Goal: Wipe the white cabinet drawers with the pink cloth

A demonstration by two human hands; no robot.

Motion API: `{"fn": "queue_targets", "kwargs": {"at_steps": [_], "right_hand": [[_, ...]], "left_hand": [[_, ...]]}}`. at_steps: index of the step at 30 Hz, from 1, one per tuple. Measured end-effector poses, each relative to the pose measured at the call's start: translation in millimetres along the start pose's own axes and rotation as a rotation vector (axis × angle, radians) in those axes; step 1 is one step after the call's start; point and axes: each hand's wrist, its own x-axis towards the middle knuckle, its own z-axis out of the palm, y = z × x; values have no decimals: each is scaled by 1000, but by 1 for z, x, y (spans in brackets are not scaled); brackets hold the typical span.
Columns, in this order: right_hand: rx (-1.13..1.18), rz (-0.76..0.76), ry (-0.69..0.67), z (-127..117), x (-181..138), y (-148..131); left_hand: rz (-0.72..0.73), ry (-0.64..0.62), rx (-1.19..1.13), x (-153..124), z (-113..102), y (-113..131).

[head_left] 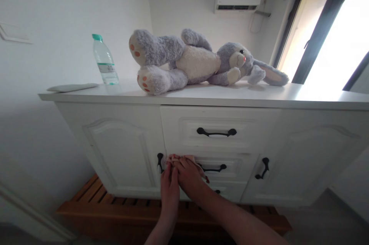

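Free top is left between bottle (105, 60) and plush rabbit (190, 62); the drawer front is crowded by handles (212, 168).

White cabinet top (219, 97) carries the load here. On the left edge lies a flat pale remote (72, 88); just beside it a water bottle (104, 60) stands upright, green cap on. Across the middle sprawls a grey plush rabbit (198, 60) on its back, feet toward the bottle, ears trailing right.
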Motion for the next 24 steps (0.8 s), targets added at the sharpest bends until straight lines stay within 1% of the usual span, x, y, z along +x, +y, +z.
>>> {"fn": "queue_targets", "kwargs": {"at_steps": [2, 4, 9, 12, 15, 17, 19, 21, 24], "right_hand": [[-6, 18, 14, -10, -5, 7], [-5, 67, 5, -22, -17, 16], [-18, 194, -5, -59, -53, 49], [-38, 221, -6, -80, -79, 72], [-70, 269, -9, -94, -110, 93], [-119, 294, 5, -97, -131, 104], [-178, 300, 27, -96, -151, 111], [-217, 308, 34, -90, -167, 115], [-227, 324, 14, -73, -185, 113]], "left_hand": [[-41, -21, 25, -7, 8, 10], [-70, -70, 27, -17, 20, 19], [51, -192, 88, -43, 62, 42], [62, -280, 121, -58, 89, 50], [60, -403, 102, -75, 116, 52], [67, -482, 87, -87, 130, 51], [70, -535, 63, -98, 140, 49], [91, -570, 27, -106, 145, 44], [105, -596, 6, -111, 147, 29]]}}
